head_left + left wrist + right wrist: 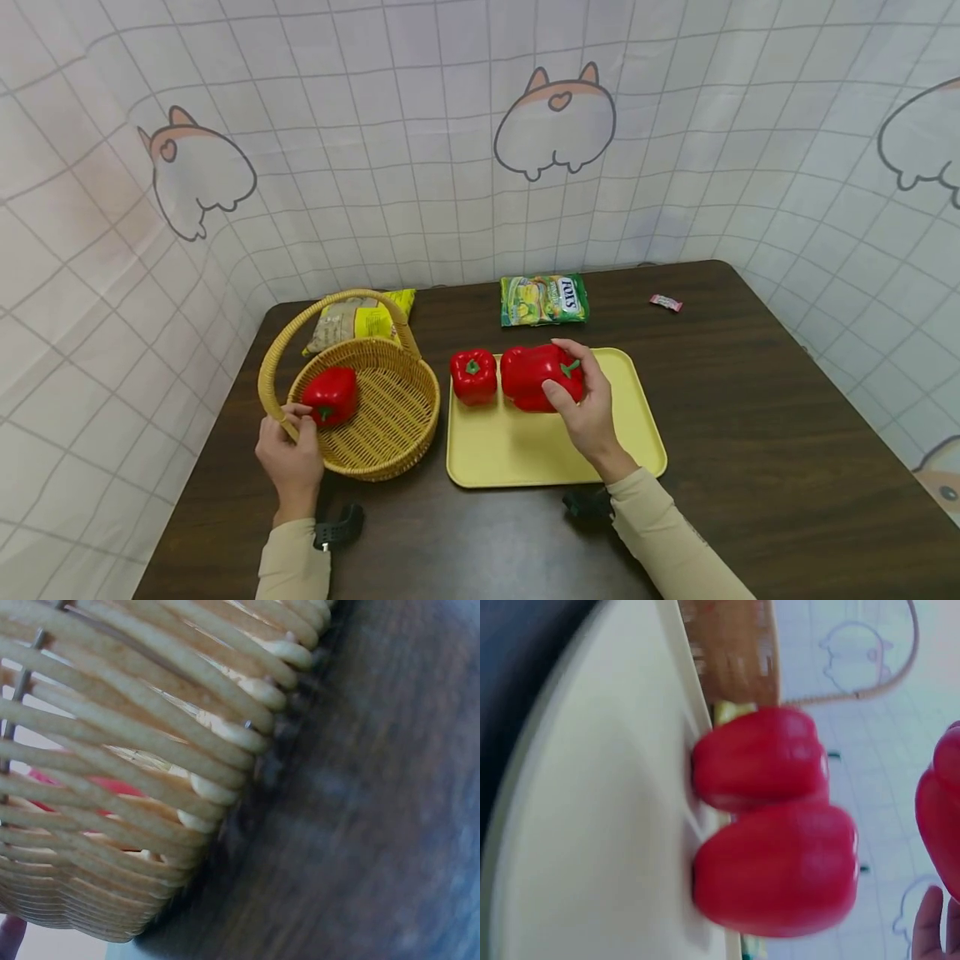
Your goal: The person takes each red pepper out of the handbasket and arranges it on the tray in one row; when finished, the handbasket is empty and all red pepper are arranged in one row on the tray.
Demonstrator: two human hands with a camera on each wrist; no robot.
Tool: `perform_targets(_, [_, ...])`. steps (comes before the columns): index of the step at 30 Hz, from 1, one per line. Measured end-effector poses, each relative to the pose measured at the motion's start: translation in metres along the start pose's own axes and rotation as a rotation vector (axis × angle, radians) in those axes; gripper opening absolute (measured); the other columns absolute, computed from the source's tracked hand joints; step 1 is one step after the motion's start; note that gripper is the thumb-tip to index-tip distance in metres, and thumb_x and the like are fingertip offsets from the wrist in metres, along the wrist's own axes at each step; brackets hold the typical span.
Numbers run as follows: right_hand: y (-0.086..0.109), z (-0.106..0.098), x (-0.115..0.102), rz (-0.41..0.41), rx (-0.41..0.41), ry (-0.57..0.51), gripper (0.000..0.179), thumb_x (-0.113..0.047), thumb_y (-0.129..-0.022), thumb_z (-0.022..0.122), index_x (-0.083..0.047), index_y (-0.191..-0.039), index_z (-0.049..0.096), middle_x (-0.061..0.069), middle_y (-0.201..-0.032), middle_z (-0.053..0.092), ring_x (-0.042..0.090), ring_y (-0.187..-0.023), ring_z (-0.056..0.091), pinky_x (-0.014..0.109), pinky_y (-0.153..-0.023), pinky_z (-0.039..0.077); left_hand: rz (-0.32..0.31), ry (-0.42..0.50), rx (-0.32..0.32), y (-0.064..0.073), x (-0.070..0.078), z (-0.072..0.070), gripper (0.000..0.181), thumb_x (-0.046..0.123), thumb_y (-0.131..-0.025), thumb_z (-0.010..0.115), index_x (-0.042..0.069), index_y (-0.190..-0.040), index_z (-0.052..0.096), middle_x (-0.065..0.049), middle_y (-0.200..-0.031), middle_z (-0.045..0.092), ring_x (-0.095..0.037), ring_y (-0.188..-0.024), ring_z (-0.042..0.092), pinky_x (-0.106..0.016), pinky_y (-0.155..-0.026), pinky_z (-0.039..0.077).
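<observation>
My right hand (588, 408) grips a red bell pepper (542, 385) by its sides, fingers over the top and thumb in front, above the yellow tray (525, 458). In the right wrist view, that held bell pepper (943, 814) is at the right edge, apart from two others standing on the tray. One standing bell pepper (474, 379) shows its green stem at the tray's back left; the second is mostly hidden behind the held one. My left hand (288, 454) holds the handle of the wicker basket (431, 400) near its rim. One bell pepper (335, 393) lies inside the basket.
Behind the basket lies a yellow snack bag (375, 321). A green candy bag (543, 300) lies behind the tray, with a small pink wrapped candy (666, 302) farther right. A patterned white cloth (420, 167) hangs around the dark wooden table (757, 433).
</observation>
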State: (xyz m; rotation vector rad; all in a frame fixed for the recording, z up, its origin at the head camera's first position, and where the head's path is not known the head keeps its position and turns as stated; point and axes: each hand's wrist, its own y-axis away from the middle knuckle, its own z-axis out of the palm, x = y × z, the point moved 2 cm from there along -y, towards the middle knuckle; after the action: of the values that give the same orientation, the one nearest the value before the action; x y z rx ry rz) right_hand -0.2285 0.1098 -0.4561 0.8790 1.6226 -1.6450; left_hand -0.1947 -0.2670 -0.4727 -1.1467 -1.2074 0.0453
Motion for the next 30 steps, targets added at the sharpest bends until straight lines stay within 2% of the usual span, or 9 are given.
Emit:
perform_targets(5, [-0.004, -0.015, 0.005, -0.019, 0.057, 0.037, 0.055, -0.004, -0.082, 0.064, -0.005, -0.135, 0.048, 0.012, -0.127, 0.051, 0.023, -0.116, 0.049, 0.026, -0.085, 0.052, 0.006, 0.000, -0.012, 0.000, 0.000, 0.000, 0.017, -0.017, -0.080, 0.055, -0.010, -0.066, 0.049, -0.031, -0.084, 0.063, -0.014, -0.080, 0.049, -0.017, -0.074, 0.032])
perform_targets(9, [-0.006, -0.025, 0.008, -0.001, 0.112, -0.003, 0.056, -0.003, -0.084, 0.063, -0.001, -0.136, 0.044, 0.013, -0.129, 0.050, 0.024, -0.116, 0.050, 0.025, -0.085, 0.052, 0.002, 0.000, -0.003, 0.001, -0.001, 0.000, 0.018, -0.017, -0.080, 0.056, -0.009, -0.066, 0.049, -0.029, -0.083, 0.063, -0.013, -0.080, 0.050, -0.017, -0.073, 0.032])
perform_targets(13, [-0.008, -0.037, 0.014, 0.025, 0.185, -0.041, 0.058, 0.001, -0.084, 0.064, 0.002, -0.137, 0.040, 0.012, -0.131, 0.048, 0.025, -0.117, 0.049, 0.023, -0.085, 0.052, 0.002, 0.000, -0.004, 0.001, -0.002, 0.000, 0.018, -0.016, -0.080, 0.056, -0.008, -0.066, 0.049, -0.029, -0.083, 0.063, -0.016, -0.079, 0.050, -0.017, -0.073, 0.031])
perform_targets(17, [-0.010, -0.046, 0.020, 0.087, 0.225, -0.016, 0.062, 0.005, -0.083, 0.067, 0.003, -0.139, 0.039, 0.012, -0.132, 0.047, 0.023, -0.118, 0.047, 0.021, -0.085, 0.051, 0.000, -0.001, -0.008, 0.001, -0.002, 0.000, 0.018, -0.016, -0.080, 0.056, -0.009, -0.066, 0.049, -0.029, -0.083, 0.063, -0.018, -0.079, 0.050, -0.017, -0.073, 0.031])
perform_targets(22, [-0.010, -0.046, 0.011, 0.183, 0.207, 0.089, 0.063, 0.002, -0.084, 0.069, 0.005, -0.138, 0.039, 0.020, -0.134, 0.047, 0.018, -0.114, 0.046, 0.015, -0.081, 0.049, -0.001, 0.001, -0.003, 0.000, 0.000, 0.000, 0.018, -0.016, -0.080, 0.056, -0.009, -0.065, 0.049, -0.029, -0.083, 0.063, -0.017, -0.079, 0.050, -0.017, -0.074, 0.032])
perform_targets(25, [-0.010, -0.044, 0.004, 0.228, 0.173, 0.170, 0.063, -0.003, -0.084, 0.071, 0.006, -0.138, 0.040, 0.022, -0.134, 0.047, 0.019, -0.113, 0.044, 0.014, -0.081, 0.047, -0.004, 0.003, -0.001, 0.000, 0.002, 0.000, 0.018, -0.016, -0.080, 0.056, -0.008, -0.065, 0.048, -0.029, -0.083, 0.063, -0.014, -0.079, 0.050, -0.017, -0.073, 0.032])
perform_targets(28, [-0.011, -0.044, 0.005, 0.276, 0.143, 0.240, 0.065, -0.006, -0.084, 0.072, 0.003, -0.139, 0.040, 0.020, -0.138, 0.045, 0.023, -0.117, 0.043, 0.019, -0.084, 0.045, -0.004, 0.001, 0.002, 0.000, 0.003, 0.000, 0.019, -0.016, -0.079, 0.056, -0.008, -0.065, 0.048, -0.030, -0.083, 0.063, -0.013, -0.079, 0.050, -0.017, -0.073, 0.032])
perform_targets(30, [-0.011, -0.046, 0.012, 0.305, 0.126, 0.264, 0.068, -0.007, -0.083, 0.074, 0.001, -0.140, 0.039, 0.019, -0.141, 0.042, 0.027, -0.120, 0.043, 0.026, -0.088, 0.046, -0.003, 0.000, 0.005, 0.000, 0.003, 0.000, 0.019, -0.017, -0.079, 0.056, -0.008, -0.064, 0.047, -0.030, -0.083, 0.063, -0.013, -0.079, 0.050, -0.017, -0.073, 0.032])
